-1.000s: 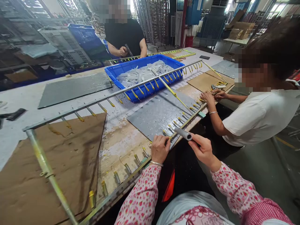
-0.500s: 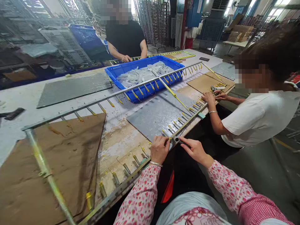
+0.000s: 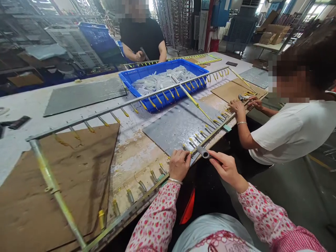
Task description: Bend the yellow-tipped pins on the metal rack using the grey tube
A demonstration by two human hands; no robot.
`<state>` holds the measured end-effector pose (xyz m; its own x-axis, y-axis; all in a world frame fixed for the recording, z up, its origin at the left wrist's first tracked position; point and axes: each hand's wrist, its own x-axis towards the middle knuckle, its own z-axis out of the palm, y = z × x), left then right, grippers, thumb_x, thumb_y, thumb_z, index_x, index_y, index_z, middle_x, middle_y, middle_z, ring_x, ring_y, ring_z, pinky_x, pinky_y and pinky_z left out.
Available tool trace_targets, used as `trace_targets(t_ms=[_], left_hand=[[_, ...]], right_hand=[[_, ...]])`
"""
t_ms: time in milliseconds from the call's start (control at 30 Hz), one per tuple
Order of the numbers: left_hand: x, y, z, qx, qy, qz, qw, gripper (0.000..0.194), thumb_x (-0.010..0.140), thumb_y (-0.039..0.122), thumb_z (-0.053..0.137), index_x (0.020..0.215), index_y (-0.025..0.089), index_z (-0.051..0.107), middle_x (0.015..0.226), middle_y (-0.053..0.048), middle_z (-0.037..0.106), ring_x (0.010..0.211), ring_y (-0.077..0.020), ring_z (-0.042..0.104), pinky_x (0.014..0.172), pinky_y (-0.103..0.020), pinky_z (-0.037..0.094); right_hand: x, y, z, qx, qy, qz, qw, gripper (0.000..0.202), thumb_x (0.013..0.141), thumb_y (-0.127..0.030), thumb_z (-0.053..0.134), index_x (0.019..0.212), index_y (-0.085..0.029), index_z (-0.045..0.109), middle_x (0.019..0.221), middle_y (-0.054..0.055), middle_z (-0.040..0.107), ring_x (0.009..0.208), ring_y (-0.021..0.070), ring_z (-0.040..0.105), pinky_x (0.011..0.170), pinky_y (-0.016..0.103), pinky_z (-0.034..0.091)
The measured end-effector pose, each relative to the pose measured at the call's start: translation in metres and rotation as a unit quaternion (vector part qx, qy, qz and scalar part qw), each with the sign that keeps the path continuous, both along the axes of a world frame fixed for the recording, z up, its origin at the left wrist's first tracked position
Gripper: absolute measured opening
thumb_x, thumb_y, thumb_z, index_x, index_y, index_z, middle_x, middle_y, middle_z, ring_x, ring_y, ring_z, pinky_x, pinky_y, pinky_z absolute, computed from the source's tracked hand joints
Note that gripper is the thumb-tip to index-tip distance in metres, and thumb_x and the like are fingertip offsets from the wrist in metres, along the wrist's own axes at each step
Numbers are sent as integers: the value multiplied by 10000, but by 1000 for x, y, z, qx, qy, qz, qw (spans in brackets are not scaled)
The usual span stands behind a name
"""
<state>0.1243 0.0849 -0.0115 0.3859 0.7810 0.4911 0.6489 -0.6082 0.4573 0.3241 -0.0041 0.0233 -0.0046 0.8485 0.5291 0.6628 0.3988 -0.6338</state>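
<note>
My right hand is closed round the handle of a hammer with a grey, tube-like head, raised at the near rail of a long metal rack. My left hand rests on the same rail with its fingers bent and pressed together. Beside its fingertips is a small yellow-coated peg end; whether the fingers grip it I cannot make out. Along both rails stick out several short pegs with yellow coating and thin wire hooks. The rack lies tilted over the table.
A blue crate full of clear plastic pieces stands mid-table. Grey sheets and a brown board lie under the rack. A co-worker in white works at the rail on my right; another in black stands across the table.
The hammer head has lifted off the rail and moved slightly right, with my right hand. My left hand has stayed in place. The co-worker across has raised a tool.
</note>
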Motion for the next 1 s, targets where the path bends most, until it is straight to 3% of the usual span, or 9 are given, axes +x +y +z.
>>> trace_targets(t_ms=[67, 200, 333, 467, 600, 733, 867, 933, 1000], left_hand=[[0, 0, 0, 4, -1, 3, 1000, 85, 916, 206, 590, 879, 173, 658, 830, -48, 639, 826, -224, 514, 754, -343, 418], [0, 0, -1, 8, 1, -1, 1000, 113, 934, 223, 566, 895, 174, 660, 837, -50, 647, 828, -225, 520, 763, -350, 427], [2, 0, -4, 3, -6, 10, 1000, 142, 958, 234, 520, 937, 175, 647, 859, -54, 661, 835, -226, 538, 775, -354, 439], [-6, -1, -3, 12, -17, 95, 995, 193, 921, 211, 543, 1094, 147, 599, 1020, -103, 651, 961, -269, 541, 869, -405, 450], [-32, -2, 4, 0, 4, 177, 984, 314, 888, 248, 576, 1173, 118, 557, 1129, -148, 612, 1058, -306, 528, 942, -451, 437], [-50, 0, 12, -138, 56, 234, 961, 347, 888, 320, 603, 1184, 142, 569, 1018, -105, 675, 976, -297, 604, 857, -418, 471], [-48, -1, 15, -250, 14, 240, 938, 358, 886, 338, 621, 1216, 203, 579, 984, -48, 718, 887, -240, 661, 755, -330, 475], [-44, -2, 14, -233, -39, 232, 944, 292, 884, 317, 614, 1156, 211, 622, 957, -36, 723, 839, -203, 663, 733, -295, 470], [-42, -3, 10, -195, -71, 178, 962, 226, 894, 302, 584, 1086, 211, 662, 918, -30, 723, 765, -172, 648, 726, -281, 468]], right_hand=[[-2, 2, -1, 22, 18, 13, 1000, 322, 973, -276, 539, 1277, -234, 637, 976, 70, 740, 775, 183, 701, 703, 279, 562], [-8, 9, -13, -43, 2, 10, 999, 316, 970, -283, 544, 1263, -239, 654, 1027, 68, 748, 868, 211, 725, 778, 303, 585], [-6, 8, -9, -17, 80, -19, 997, 312, 954, -301, 565, 1236, -223, 672, 1039, 74, 746, 872, 224, 727, 782, 326, 596], [-1, 2, -2, -5, 123, -40, 992, 311, 932, -314, 590, 1202, -201, 692, 801, 46, 742, 680, 192, 705, 682, 313, 593], [0, -3, -14, -40, 146, -59, 987, 307, 903, -345, 619, 1155, -199, 718, 656, 13, 682, 538, 155, 629, 558, 275, 551], [-5, -6, -30, -88, 197, -75, 974, 325, 891, -370, 618, 1151, -200, 713, 588, -17, 629, 519, 137, 590, 504, 242, 499], [-8, -7, -35, -115, 218, -87, 965, 345, 859, -383, 644, 1143, -199, 712, 632, -15, 637, 538, 131, 572, 534, 251, 491], [-8, -7, -34, -121, 217, -83, 965, 354, 839, -382, 662, 1138, -199, 714, 655, -11, 643, 555, 134, 573, 563, 264, 504], [-10, -7, -32, -122, 220, -80, 965, 354, 829, -375, 668, 1131, -196, 716, 667, -8, 647, 573, 140, 580, 591, 278, 520]])
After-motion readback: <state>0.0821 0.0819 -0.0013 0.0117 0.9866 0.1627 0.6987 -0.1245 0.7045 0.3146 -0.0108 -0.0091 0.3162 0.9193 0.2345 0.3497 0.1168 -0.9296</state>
